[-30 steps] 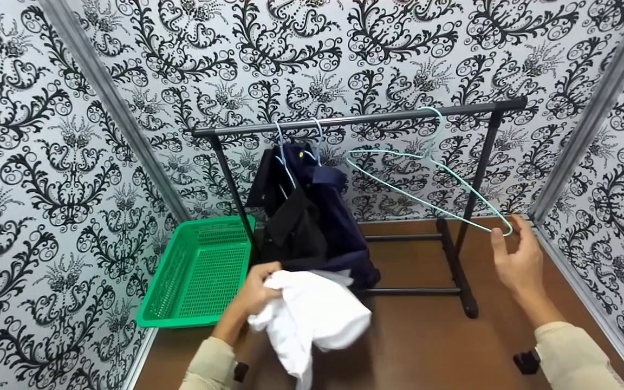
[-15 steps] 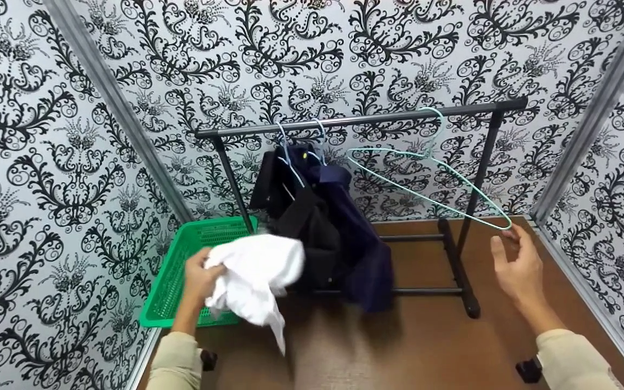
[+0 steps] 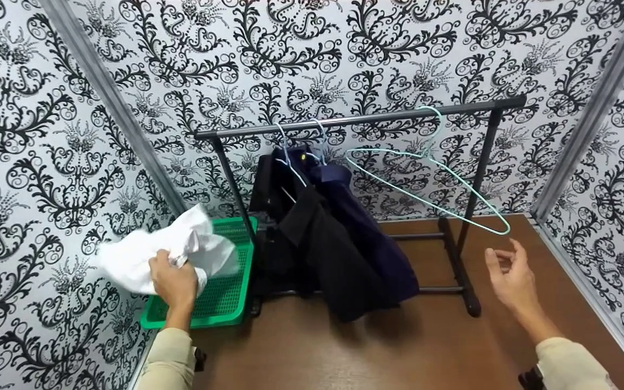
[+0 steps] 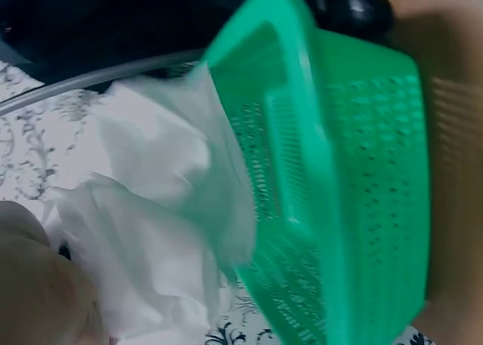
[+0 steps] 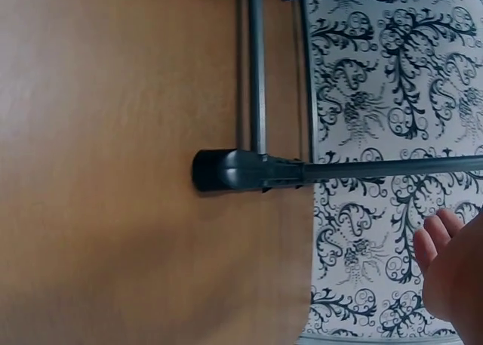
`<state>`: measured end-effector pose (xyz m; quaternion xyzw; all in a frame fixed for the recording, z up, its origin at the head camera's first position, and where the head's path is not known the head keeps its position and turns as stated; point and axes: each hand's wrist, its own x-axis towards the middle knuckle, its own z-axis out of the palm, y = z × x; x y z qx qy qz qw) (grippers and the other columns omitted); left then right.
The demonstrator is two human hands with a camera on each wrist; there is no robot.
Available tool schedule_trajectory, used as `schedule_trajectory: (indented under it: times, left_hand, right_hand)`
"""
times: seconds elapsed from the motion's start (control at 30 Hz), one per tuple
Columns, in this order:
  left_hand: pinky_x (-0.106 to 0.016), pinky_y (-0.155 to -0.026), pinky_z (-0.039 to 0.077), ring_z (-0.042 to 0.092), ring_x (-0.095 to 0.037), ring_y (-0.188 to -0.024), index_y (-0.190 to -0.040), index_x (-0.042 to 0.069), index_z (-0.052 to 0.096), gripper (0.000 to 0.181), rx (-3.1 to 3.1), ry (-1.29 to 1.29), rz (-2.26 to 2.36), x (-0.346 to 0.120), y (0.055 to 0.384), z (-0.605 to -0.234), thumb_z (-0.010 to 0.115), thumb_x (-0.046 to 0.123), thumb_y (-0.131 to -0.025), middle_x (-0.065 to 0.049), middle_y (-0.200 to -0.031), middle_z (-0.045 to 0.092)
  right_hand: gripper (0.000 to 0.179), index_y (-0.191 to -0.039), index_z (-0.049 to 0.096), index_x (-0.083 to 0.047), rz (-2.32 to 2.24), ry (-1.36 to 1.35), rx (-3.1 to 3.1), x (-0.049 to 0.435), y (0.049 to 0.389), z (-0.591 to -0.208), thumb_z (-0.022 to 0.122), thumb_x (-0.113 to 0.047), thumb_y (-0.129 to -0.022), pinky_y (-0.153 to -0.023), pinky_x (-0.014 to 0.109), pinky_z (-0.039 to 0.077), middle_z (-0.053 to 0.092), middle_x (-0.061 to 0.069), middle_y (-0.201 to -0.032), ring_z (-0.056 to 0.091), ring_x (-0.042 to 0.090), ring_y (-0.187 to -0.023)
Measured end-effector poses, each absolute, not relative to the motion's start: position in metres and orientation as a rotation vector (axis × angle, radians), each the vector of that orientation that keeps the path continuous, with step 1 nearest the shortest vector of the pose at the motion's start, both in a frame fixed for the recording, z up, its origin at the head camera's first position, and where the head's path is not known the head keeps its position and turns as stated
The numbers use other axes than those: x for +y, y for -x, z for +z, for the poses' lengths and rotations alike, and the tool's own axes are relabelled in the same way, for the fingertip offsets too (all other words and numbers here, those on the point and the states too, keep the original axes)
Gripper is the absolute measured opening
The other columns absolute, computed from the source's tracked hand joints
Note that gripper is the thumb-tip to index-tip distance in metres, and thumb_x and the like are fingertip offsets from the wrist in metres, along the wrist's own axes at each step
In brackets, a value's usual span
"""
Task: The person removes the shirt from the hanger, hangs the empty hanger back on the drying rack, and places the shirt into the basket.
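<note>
My left hand grips a bunched white cloth garment above the green plastic basket. In the left wrist view the white garment hangs in loose folds beside the basket, overlapping its opening. My right hand is held with thumb and fingers apart, just below the lower corner of a bare mint-green hanger, with nothing in it. That hanger hooks over the rail at the right. In the right wrist view only part of the right hand shows.
A dark metal clothes rack stands on the brown table. On its left half, a black garment and a navy garment hang from light blue hangers. Patterned walls enclose the back and sides.
My left hand has carried the white garment leftward, from before the hanging clothes to over the basket. My right hand has let go of the mint-green hanger. The dark garments have swung rightward.
</note>
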<state>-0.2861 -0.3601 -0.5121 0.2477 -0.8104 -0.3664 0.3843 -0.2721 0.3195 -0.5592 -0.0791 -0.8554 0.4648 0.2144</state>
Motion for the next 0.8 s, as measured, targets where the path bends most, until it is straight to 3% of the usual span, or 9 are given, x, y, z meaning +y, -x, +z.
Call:
schedule_trajectory:
  times: [0.13, 0.23, 0.43, 0.47, 0.6, 0.7, 0.8]
  left_hand:
    - [-0.072, -0.090, 0.043, 0.054, -0.057, -0.107, -0.116, -0.003, 0.055, 0.035, -2.244, -0.613, -0.880, -0.366, 0.294, -0.530, 0.055, -0.004, -0.081, -0.031, -0.118, 0.054]
    - [-0.071, -0.090, 0.043, 0.056, -0.055, -0.106, -0.121, -0.004, 0.056, 0.039, -2.391, -0.506, -0.865, -0.372, 0.304, -0.549, 0.055, -0.004, -0.082, -0.030, -0.117, 0.057]
    - [-0.062, -0.077, 0.045, 0.058, -0.041, -0.083, -0.101, 0.001, 0.056, 0.018, -2.510, -0.291, -1.000, -0.381, 0.323, -0.579, 0.057, 0.001, -0.083, -0.025, -0.094, 0.064]
    - [-0.061, -0.078, 0.046, 0.059, -0.043, -0.085, -0.101, -0.001, 0.055, 0.018, -2.529, -0.302, -1.048, -0.381, 0.323, -0.580, 0.057, 0.003, -0.084, -0.029, -0.095, 0.064]
    - [-0.062, -0.089, 0.051, 0.061, -0.057, -0.109, -0.126, -0.008, 0.047, 0.038, -2.703, -0.448, -1.161, -0.381, 0.323, -0.580, 0.053, 0.010, -0.093, -0.042, -0.122, 0.060]
    - [-0.065, -0.107, 0.048, 0.052, -0.061, -0.134, -0.151, -0.013, 0.029, 0.062, -2.862, -0.537, -1.171, -0.381, 0.320, -0.583, 0.048, 0.011, -0.096, -0.048, -0.147, 0.044]
    - [-0.065, -0.119, 0.040, 0.042, -0.062, -0.145, -0.158, -0.017, 0.019, 0.072, -2.971, -0.542, -1.108, -0.383, 0.321, -0.597, 0.045, 0.010, -0.097, -0.048, -0.156, 0.036]
  right_hand:
    - [0.079, -0.167, 0.018, 0.001, 1.294, 0.161, -2.454, 0.319, 0.272, -0.562, 0.053, -0.043, -0.110, -0.081, -0.001, 0.037, 0.063, 0.029, -0.143, 0.044, -0.027, -0.085]
    - [0.080, -0.167, 0.016, 0.001, 1.300, 0.137, -2.473, 0.319, 0.272, -0.563, 0.053, -0.042, -0.110, -0.081, -0.001, 0.037, 0.063, 0.030, -0.142, 0.044, -0.028, -0.086]
    - [0.080, -0.168, 0.013, 0.001, 1.298, 0.079, -2.502, 0.317, 0.271, -0.561, 0.052, -0.041, -0.111, -0.080, 0.001, 0.039, 0.063, 0.030, -0.143, 0.047, -0.026, -0.087]
    - [0.080, -0.168, 0.013, 0.000, 1.299, 0.071, -2.505, 0.316, 0.271, -0.561, 0.052, -0.040, -0.111, -0.080, 0.001, 0.039, 0.063, 0.029, -0.143, 0.047, -0.026, -0.087]
    - [0.079, -0.168, 0.011, 0.001, 1.297, 0.028, -2.509, 0.315, 0.270, -0.560, 0.051, -0.038, -0.112, -0.082, 0.000, 0.039, 0.063, 0.028, -0.142, 0.048, -0.026, -0.090]
    - [0.078, -0.168, 0.011, 0.003, 1.300, 0.005, -2.494, 0.314, 0.270, -0.560, 0.050, -0.036, -0.113, -0.084, -0.002, 0.039, 0.062, 0.028, -0.141, 0.048, -0.026, -0.092]
    - [0.074, -0.167, 0.014, 0.003, 1.293, -0.010, -2.477, 0.313, 0.269, -0.560, 0.049, -0.035, -0.113, -0.085, -0.003, 0.037, 0.063, 0.029, -0.140, 0.047, -0.026, -0.095]
